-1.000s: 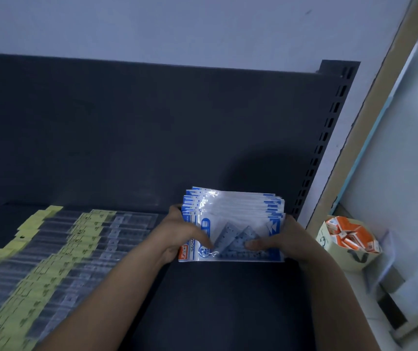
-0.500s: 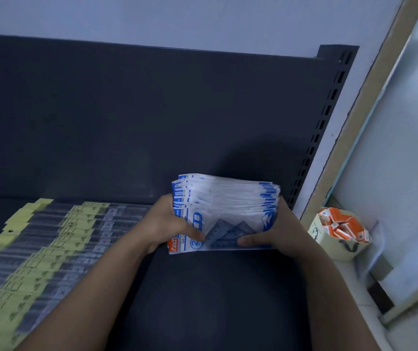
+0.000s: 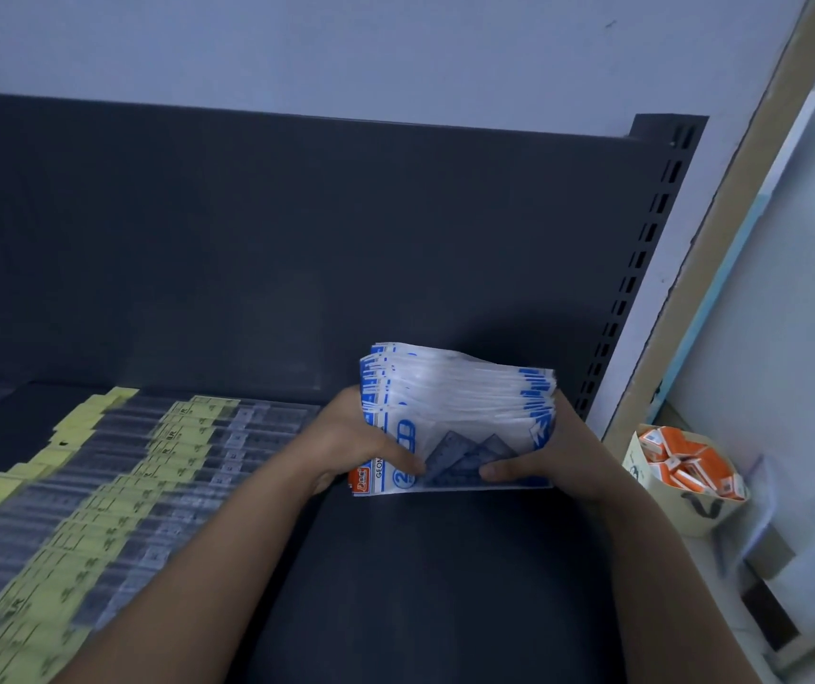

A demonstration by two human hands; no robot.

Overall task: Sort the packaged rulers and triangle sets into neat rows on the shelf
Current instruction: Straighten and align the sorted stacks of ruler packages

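Note:
A thick stack of white-and-blue triangle set packs [image 3: 460,402] stands on edge on the dark shelf [image 3: 435,575], near its right end. My left hand [image 3: 351,436] grips the stack's left side, thumb across the front pack. My right hand [image 3: 558,451] grips its right side, thumb on the front too. Dark triangles show through the front pack. Rows of clear packaged rulers with yellow header cards [image 3: 99,486] lie overlapped on the shelf's left half.
The shelf's dark back panel [image 3: 297,249] rises behind the stack, with a slotted upright [image 3: 642,249] at the right. Beyond the shelf's right end stands a paper cup of small orange-and-white boxes [image 3: 682,466] by a wall and frame.
The stack stays gripped in both hands; its top edges fan a little more toward the back. The camera view shifts slightly, otherwise little differs.

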